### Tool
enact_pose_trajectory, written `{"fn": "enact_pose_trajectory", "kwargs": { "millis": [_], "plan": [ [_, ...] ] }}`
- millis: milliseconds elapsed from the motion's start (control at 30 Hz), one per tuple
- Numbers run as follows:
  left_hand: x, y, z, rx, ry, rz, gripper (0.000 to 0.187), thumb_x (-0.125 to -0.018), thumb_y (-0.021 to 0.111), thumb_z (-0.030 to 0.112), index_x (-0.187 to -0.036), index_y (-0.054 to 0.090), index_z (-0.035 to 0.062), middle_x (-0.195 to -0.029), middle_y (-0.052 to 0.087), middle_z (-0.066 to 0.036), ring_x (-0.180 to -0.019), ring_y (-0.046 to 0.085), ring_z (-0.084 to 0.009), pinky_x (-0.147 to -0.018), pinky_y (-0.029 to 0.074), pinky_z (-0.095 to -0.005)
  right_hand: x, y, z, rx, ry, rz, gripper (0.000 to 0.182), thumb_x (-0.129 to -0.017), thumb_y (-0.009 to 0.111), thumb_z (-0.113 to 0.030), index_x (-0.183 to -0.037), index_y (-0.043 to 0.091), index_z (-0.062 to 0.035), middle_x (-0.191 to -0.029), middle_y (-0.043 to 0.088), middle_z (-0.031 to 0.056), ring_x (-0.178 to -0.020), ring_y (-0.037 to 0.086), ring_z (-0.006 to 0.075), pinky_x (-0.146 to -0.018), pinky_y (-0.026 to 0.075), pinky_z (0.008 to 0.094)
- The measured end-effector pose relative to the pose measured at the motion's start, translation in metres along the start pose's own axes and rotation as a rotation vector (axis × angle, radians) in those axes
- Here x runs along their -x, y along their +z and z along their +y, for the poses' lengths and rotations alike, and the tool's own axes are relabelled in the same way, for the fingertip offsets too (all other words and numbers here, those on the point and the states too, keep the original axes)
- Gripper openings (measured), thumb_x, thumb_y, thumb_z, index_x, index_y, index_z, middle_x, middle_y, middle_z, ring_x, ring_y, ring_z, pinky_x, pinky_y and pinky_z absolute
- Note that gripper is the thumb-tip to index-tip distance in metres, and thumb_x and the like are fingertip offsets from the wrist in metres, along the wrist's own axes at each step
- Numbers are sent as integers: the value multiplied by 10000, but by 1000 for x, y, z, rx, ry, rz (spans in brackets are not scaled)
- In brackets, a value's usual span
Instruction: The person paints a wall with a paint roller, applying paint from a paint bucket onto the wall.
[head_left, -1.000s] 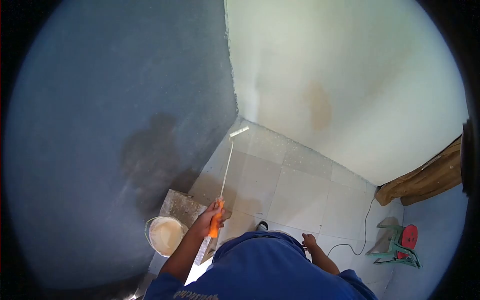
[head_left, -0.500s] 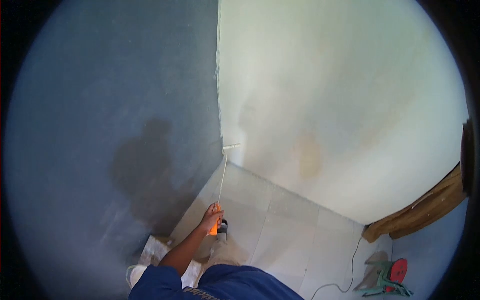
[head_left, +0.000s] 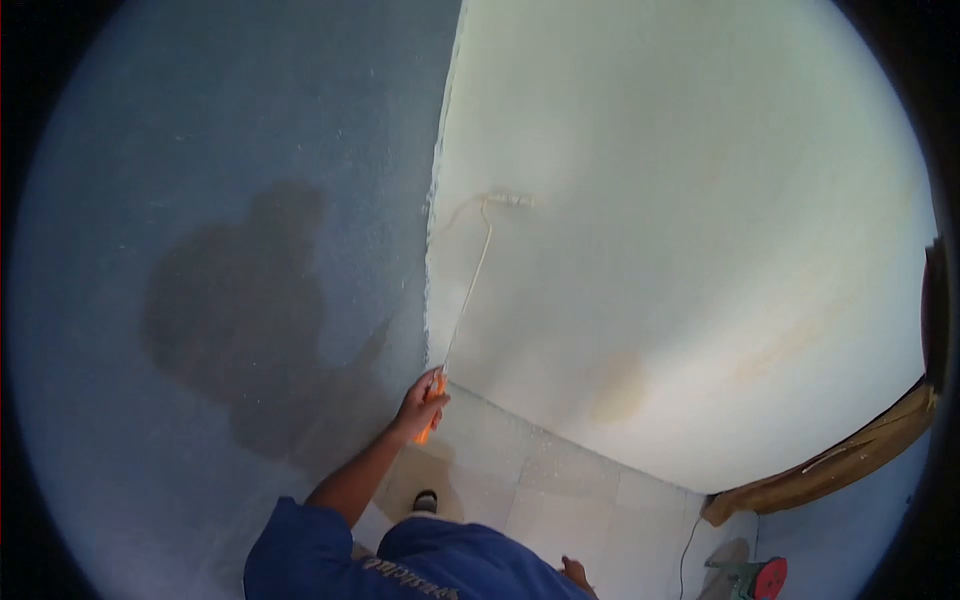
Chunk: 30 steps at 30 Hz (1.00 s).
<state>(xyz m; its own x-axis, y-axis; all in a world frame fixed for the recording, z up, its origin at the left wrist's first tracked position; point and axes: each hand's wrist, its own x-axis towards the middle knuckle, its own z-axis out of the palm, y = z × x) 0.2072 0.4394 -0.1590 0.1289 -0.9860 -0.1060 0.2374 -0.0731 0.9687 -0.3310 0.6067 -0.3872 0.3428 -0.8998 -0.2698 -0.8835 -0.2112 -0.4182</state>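
Note:
My left hand (head_left: 422, 405) is wrapped round the orange handle of a paint roller. From the handle a long thin rod runs up to the white roller head (head_left: 511, 200), which lies against the pale wall (head_left: 650, 150), right of the corner with the blue-grey wall (head_left: 250, 120). Low in the view, beside my blue shirt, part of my right hand (head_left: 573, 570) shows, away from the roller; its fingers are too small and blurred to read.
Below the walls lies a tiled floor (head_left: 560, 500), with my shoe (head_left: 426, 501) on it. At the right, brown cloth (head_left: 830, 465) hangs along the wall's foot. A cable and a green stand with a red disc (head_left: 770, 578) are at the lower right.
The roller head has moved up the pale wall from low by the corner, and slightly right. My left hand has risen with the handle. My right hand has come into view.

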Motion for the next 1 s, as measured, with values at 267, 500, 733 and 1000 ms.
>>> {"fn": "enact_pose_trajectory", "kwargs": {
  "millis": [267,500,733,1000],
  "plan": [
    [17,-18,-33,-11,-165,27,585,-835,564,38,-1367,334,119,-692,514,-34,-433,461,-94,-360,392,-258,32,14,-3,-112,96,-35,464,-880,487,-446,-981,528,5,-758,622,173,-722,636,310,-564,489,435],
    [19,-34,-52,35,-303,49,592,-820,531,27,-1364,351,175,-603,483,-30,-417,455,-100,-359,395,-268,54,5,17,132,221,-218,461,-873,498,-431,-969,535,18,-709,623,172,-717,638,323,-580,490,440],
    [-5,-45,-52,-131,-399,80,499,-807,505,45,-1277,378,155,-674,488,-50,-414,438,-118,-367,391,-278,23,-48,-16,-396,853,-129,389,-869,495,-363,-921,560,17,-713,631,214,-708,634,361,-600,490,455],
    [-24,-59,-84,-246,-312,120,391,-856,555,149,-1213,407,92,-943,576,-77,-439,468,-125,-362,406,-294,33,90,75,20,50,-88,300,-777,597,-178,-1020,609,-4,-978,638,199,-930,602,349,-783,488,442]
  ]
}}
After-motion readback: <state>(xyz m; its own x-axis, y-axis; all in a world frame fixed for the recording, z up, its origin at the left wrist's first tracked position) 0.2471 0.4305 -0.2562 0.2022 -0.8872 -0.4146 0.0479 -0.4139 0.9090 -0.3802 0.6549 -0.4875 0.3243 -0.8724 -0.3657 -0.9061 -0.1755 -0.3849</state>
